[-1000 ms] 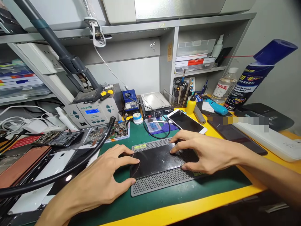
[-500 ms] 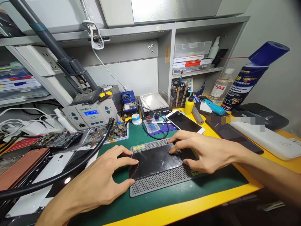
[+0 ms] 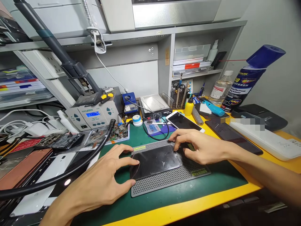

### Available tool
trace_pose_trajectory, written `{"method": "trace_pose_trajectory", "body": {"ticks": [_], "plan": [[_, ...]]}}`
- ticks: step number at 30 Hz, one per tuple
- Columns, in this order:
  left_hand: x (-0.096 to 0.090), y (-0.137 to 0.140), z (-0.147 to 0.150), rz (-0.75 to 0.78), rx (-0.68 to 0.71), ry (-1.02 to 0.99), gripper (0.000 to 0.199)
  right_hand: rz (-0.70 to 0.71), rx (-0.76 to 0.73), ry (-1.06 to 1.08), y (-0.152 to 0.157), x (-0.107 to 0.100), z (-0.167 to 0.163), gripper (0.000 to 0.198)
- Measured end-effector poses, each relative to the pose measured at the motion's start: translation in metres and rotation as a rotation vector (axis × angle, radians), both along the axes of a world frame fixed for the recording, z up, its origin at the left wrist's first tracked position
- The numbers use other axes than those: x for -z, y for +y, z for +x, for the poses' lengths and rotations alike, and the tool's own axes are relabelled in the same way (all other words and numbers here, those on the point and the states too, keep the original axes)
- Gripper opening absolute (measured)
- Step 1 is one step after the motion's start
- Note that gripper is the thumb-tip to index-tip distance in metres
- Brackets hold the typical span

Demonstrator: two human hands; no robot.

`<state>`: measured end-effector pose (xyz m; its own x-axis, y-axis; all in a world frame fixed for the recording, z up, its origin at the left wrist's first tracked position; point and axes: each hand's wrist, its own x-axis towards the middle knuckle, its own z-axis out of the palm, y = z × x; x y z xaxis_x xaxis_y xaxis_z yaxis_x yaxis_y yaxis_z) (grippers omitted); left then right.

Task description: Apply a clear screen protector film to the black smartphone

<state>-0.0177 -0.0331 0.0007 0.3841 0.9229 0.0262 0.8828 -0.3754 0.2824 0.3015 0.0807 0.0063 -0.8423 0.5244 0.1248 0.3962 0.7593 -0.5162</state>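
While the black phone screen (image 3: 155, 163) lies on the gray mat (image 3: 155, 184), the left hand (image 3: 105, 175) holds one end between thumb and fingers. The right hand (image 3: 201, 147) has thumb and fingers apart by the other end.

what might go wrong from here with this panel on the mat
The black panel shows a pale line near the left hand; if that is a crack, pressing there might spread it. The panel lies on the gray honeycomb mat, so uneven finger pressure could skew it. The white-framed phone sits just beyond the right hand, and a careless sweep might knock it.
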Motion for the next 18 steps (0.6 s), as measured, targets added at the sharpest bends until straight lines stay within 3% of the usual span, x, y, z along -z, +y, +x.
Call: {"method": "trace_pose_trajectory", "body": {"ticks": [9,18], "plan": [[-0.001,0.000,-0.002,0.006,0.013,0.016,0.031,-0.013,0.057,0.073,0.008,0.007,-0.001,0.033],[0.004,0.003,0.004,0.079,0.047,-0.047,0.038,-0.143,0.094,0.139,0.022,0.015,-0.002,0.035]]}}
